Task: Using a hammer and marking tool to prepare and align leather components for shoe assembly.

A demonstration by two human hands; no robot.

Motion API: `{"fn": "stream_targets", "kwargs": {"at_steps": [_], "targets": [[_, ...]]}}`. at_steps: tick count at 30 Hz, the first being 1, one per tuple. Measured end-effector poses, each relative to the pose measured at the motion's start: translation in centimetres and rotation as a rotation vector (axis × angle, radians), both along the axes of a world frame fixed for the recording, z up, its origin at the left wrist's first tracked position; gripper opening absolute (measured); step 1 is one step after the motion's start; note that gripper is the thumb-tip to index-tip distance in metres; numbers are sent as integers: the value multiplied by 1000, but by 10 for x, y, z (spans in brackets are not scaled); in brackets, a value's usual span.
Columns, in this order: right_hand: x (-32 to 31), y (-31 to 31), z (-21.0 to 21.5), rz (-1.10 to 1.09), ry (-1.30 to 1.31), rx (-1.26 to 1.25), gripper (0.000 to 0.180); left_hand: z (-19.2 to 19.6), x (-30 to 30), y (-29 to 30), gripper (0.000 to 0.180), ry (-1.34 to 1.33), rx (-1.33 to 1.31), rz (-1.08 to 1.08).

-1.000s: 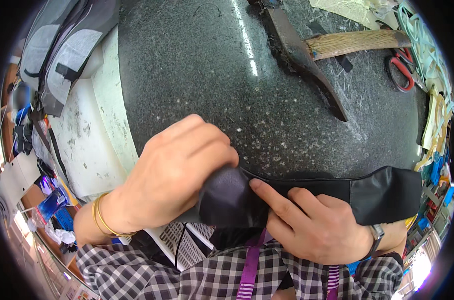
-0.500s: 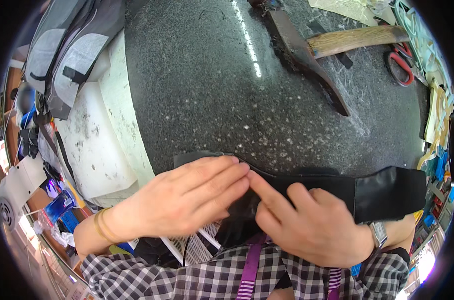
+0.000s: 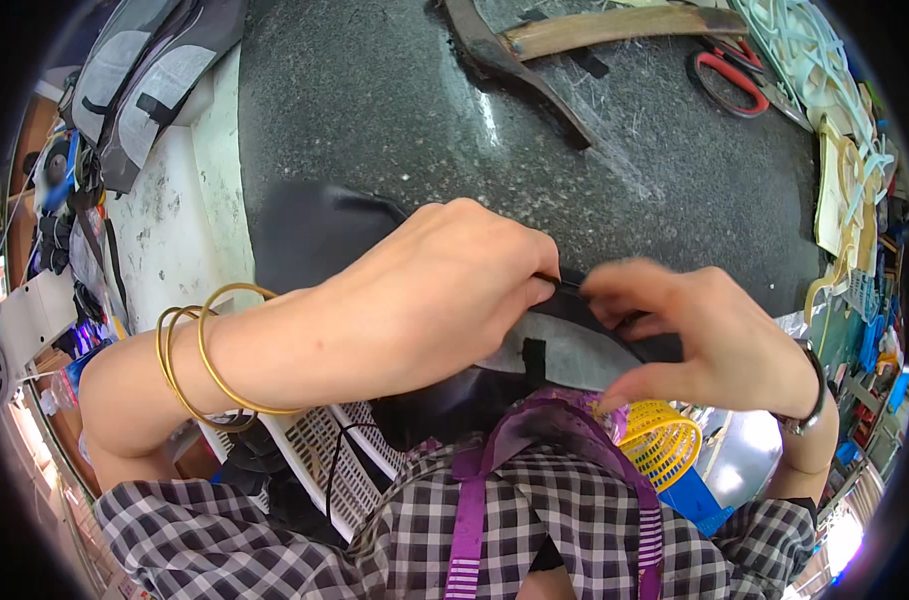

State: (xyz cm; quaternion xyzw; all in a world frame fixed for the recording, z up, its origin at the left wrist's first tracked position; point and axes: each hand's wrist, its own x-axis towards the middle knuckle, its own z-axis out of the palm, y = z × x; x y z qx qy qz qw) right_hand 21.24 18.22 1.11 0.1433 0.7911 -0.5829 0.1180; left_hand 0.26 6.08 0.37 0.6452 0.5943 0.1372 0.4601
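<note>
A floppy black leather-like piece (image 3: 309,230) lies along the near side of the worktop. Its near part shows a grey lining patch (image 3: 574,352) with a short black tab (image 3: 534,356) on it. My left hand (image 3: 454,275) reaches across the piece, thumb and fingertips pinched on its edge. To the right, my right hand (image 3: 709,325) has its thumb spread from its curved, slightly blurred fingers. Those fingertips are close to the same edge; whether they touch it I cannot tell.
On the dark speckled worktop (image 3: 374,110) rests a hammer (image 3: 624,30) with a wooden handle, beside red-handled scissors (image 3: 729,85). Similar grey-patched pieces (image 3: 124,85) are stacked at far left. Pale green strips (image 3: 809,60) lie at right. White (image 3: 324,455) and yellow baskets (image 3: 664,440) sit below the near edge.
The black piece now shows its grey-lined side towards me. My left hand has gone from lying flat to pinching the edge. My right hand has moved right with its thumb spread.
</note>
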Motion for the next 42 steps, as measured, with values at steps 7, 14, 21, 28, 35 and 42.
{"fn": "stream_targets", "kwargs": {"at_steps": [7,14,21,28,35,42], "targets": [[5,-7,-2,366,153,350,52,8,-3,-19,45,-66,120,-237],[-9,-53,-19,282,291,899,13,8,2,-36,35,294,376,-465],[8,-91,-31,629,274,798,10,41,-66,-21,17,310,699,125],[-6,-89,-42,625,247,314,30,-21,-253,-52,25,1273,822,622],[-70,-15,3,120,482,549,24,9,-257,-77,27,504,330,742],[-107,61,-17,73,478,1464,26,83,-141,-68,46,-439,-36,-27]]}}
